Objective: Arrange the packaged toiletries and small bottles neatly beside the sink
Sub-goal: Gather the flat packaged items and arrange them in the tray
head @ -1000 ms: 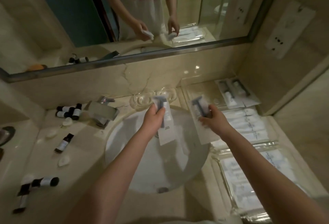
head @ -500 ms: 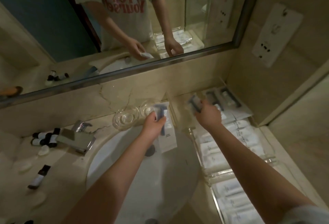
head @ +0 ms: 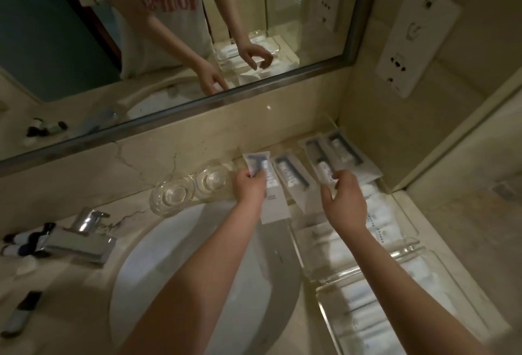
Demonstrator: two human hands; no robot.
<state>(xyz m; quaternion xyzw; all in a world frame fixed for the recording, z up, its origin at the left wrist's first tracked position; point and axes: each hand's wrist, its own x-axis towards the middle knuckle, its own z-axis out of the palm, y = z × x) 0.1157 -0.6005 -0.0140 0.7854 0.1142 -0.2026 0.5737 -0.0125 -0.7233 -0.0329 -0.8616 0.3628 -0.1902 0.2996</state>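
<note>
Hands (head: 250, 189) at packets (head: 291, 176) beside sink (head: 158, 270)

Dim, warm yellowish cast throughout. Small specular hotspot on the marble backsplash (head: 269, 106); the chrome faucet (head: 82, 239) catches the brightest highlights. Soft grey shadow band on the right side of the sink basin (head: 169, 284). Wide-angle bends the mirror frame (head: 197, 106) towards the edges. Overall soft: small bottles (head: 19, 239) at the left edge smeared, razor packet (head: 275, 202) print unreadable.
</note>
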